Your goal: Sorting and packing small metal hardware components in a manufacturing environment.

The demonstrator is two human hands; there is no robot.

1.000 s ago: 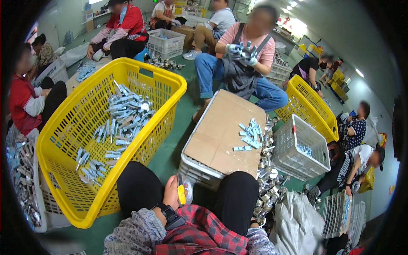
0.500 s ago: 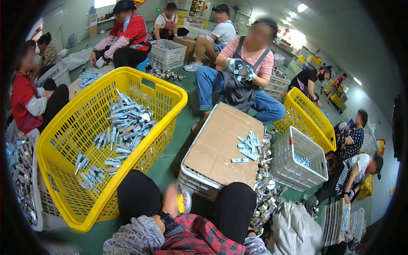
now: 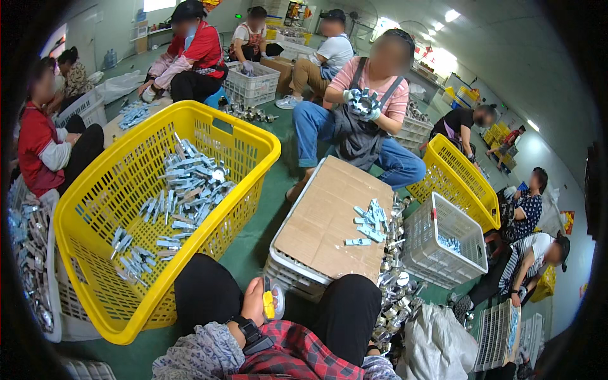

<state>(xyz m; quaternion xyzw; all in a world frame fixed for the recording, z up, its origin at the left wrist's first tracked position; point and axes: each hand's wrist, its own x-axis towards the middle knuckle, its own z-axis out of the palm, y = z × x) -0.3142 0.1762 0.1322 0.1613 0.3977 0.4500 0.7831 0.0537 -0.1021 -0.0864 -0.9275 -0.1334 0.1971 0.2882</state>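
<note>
At ten o'clock your yellow basket (image 3: 120,209) holds the loose metal parts (image 3: 180,190); cardboard (image 3: 329,221) lies at one. Your left hand (image 3: 256,304) has its fingers clenched on a small yellow part (image 3: 269,305) at six, between your knees. Right hand hidden. Loosen that grip and it could drop to the floor.

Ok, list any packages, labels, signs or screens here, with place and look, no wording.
Small packets: pale blue and white, flat, piled on the cardboard sheet, ahead of the left hand.
More packets: same kind, heaped in the yellow basket.
Wall sign: small red and yellow rectangle, far right.
No screens visible.
</note>
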